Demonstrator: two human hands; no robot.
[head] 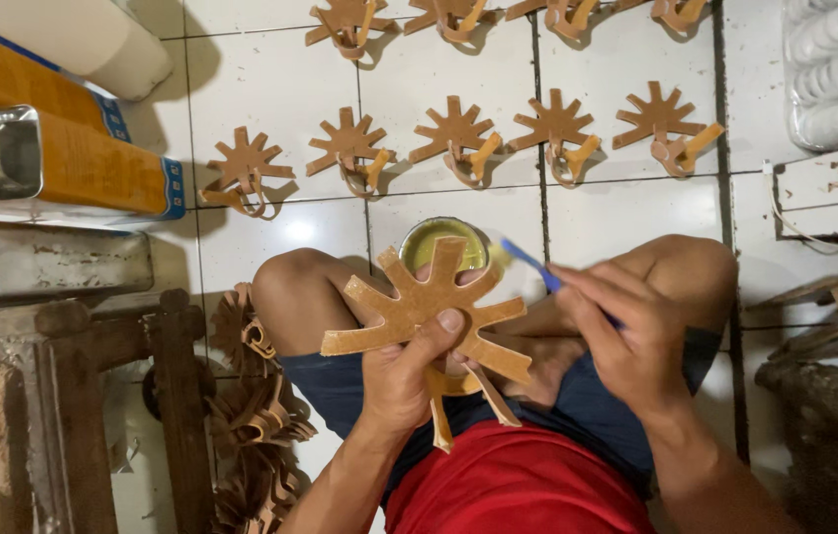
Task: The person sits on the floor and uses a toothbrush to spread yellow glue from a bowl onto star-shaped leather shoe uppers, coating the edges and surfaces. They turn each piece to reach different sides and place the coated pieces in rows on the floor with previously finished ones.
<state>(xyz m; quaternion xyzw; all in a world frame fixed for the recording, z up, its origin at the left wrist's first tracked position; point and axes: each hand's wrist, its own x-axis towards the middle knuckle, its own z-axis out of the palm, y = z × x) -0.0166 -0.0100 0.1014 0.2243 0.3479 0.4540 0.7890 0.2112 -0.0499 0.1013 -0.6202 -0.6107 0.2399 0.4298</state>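
the left hand should keep clenching the star-shaped leather piece flat while the right hand, pinching the blue brush, dips into the glue tin just behind that piece

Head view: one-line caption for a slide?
Left hand holds a star-shaped leather piece; right hand brushes over a glue tin.

We see an evenly, fairly brightly lit scene with a warm cast. A small white glare spot sits on the glossy floor tile. The star-shaped leather pieces throw soft shadows toward the lower right, so light falls from the upper left. The brush tip is motion-blurred. The left edge looks darker and slightly soft; the centre is sharp.
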